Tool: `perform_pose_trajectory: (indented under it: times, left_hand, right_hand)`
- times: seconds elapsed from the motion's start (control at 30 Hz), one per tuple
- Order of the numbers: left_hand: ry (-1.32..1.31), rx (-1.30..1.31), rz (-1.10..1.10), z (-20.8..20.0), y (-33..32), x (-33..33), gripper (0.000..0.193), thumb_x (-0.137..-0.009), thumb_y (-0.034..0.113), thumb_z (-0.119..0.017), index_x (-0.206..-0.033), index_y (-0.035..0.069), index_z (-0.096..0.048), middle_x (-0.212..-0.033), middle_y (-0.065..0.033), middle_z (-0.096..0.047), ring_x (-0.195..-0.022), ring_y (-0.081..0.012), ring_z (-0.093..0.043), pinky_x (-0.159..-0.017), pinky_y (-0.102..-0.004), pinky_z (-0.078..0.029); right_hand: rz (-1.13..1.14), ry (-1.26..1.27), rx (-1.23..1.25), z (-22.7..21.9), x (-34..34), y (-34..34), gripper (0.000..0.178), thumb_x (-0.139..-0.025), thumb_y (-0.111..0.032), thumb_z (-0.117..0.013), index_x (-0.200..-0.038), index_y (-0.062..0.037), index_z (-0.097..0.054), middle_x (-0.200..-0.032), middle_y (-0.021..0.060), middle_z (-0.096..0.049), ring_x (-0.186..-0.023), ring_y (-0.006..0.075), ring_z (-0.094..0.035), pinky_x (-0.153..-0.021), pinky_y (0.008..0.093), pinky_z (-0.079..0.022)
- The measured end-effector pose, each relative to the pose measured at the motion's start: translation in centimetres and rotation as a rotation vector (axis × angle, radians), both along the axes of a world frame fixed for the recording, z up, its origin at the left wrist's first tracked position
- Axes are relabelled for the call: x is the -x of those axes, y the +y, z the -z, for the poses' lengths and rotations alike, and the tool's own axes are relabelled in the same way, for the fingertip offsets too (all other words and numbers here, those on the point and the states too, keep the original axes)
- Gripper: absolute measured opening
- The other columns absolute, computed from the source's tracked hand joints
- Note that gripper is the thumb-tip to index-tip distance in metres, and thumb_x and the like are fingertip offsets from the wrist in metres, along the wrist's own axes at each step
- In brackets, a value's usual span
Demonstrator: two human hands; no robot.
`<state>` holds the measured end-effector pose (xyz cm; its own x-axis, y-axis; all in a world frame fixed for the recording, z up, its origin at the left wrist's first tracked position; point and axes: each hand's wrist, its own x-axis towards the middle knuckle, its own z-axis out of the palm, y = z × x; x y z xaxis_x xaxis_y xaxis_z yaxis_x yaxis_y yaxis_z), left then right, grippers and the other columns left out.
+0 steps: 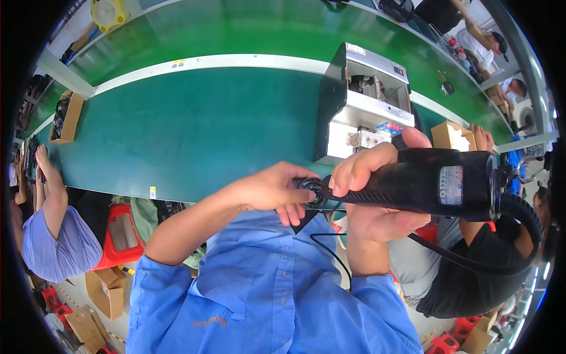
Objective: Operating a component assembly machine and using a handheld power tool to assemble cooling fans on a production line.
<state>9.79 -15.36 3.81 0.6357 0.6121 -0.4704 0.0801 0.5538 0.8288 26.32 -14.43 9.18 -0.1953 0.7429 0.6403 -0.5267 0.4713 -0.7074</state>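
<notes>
Running through wrapped right grip (374,223), black tool (407,180) toward round part (317,187) pinched by left grip (270,189)

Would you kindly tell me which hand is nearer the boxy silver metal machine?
Right: the right hand, gripping a black cylindrical tool, is just below the machine in view; the left hand is farther, toward its lower left.
</notes>
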Motion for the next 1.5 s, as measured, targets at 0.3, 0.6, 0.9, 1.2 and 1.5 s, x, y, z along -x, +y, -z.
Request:
perform_pose_trajectory:
  times: [0.3,0.6,0.9,1.2,1.5]
  left_hand:
    - [-0.049,-0.005,-0.039,0.5,-0.6,0.0,0.038,-0.092,0.013,-0.058,-0.125,-0.002,-0.052,-0.074,-0.0157,-0.066,-0.063,-0.0206,-0.068,-0.056,-0.0305,-0.059]
    - [-0.069,-0.054,0.002,0.2,0.4,0.3,0.037,-0.092,0.012,-0.057,-0.126,-0.002,-0.052,-0.076,-0.0149,-0.066,-0.065,-0.0205,-0.069,-0.058,-0.0311,-0.059]
    - [0.173,-0.197,0.322,-2.3,-0.4,3.6,0.043,-0.096,0.021,-0.054,-0.135,0.006,-0.045,-0.07,-0.0077,-0.065,-0.053,-0.0134,-0.061,-0.048,-0.0256,-0.05]
    - [0.4,-0.329,-0.784,-2.5,-2.0,20.4,0.037,-0.096,0.026,-0.051,-0.129,0.009,-0.052,-0.06,-0.001,-0.054,-0.04,-0.0063,-0.042,-0.036,-0.0209,-0.035]
    - [0.432,-0.349,-1.138,1.7,-3.7,26.4,0.042,-0.096,0.042,-0.051,-0.119,0.006,-0.049,-0.06,-0.008,-0.061,-0.038,-0.0107,-0.05,-0.029,-0.0224,-0.036]
  right_hand:
    - [0.004,-0.155,0.01,-0.3,0.1,-0.5,0.089,-0.08,-0.073,-0.049,-0.133,-0.0044,-0.029,-0.072,0.011,-0.051,-0.054,0.0219,-0.053,-0.05,0.0338,-0.048]
    - [-0.012,-0.17,0.008,-0.4,0.6,-0.3,0.09,-0.076,-0.076,-0.051,-0.126,-0.005,-0.034,-0.069,0.0098,-0.05,-0.053,0.0206,-0.052,-0.048,0.0321,-0.047]
    - [-0.025,0.094,0.169,-2.4,-0.7,1.0,0.087,-0.087,-0.064,-0.048,-0.142,-0.0005,-0.023,-0.07,0.0122,-0.054,-0.054,0.0179,-0.056,-0.05,0.0297,-0.049]
    - [0.308,0.029,-0.013,-1.8,-4.2,1.5,0.05,-0.081,0.001,-0.064,-0.124,0.0011,-0.038,-0.1,0.01,-0.058,-0.08,0.0112,-0.057,-0.071,0.0252,-0.048]
    - [0.746,-0.216,-0.156,2.7,-5.0,3.3,0.04,-0.072,-0.008,-0.069,-0.106,0.0061,-0.056,-0.1,0.0152,-0.061,-0.093,0.0256,-0.058,-0.084,0.0351,-0.044]
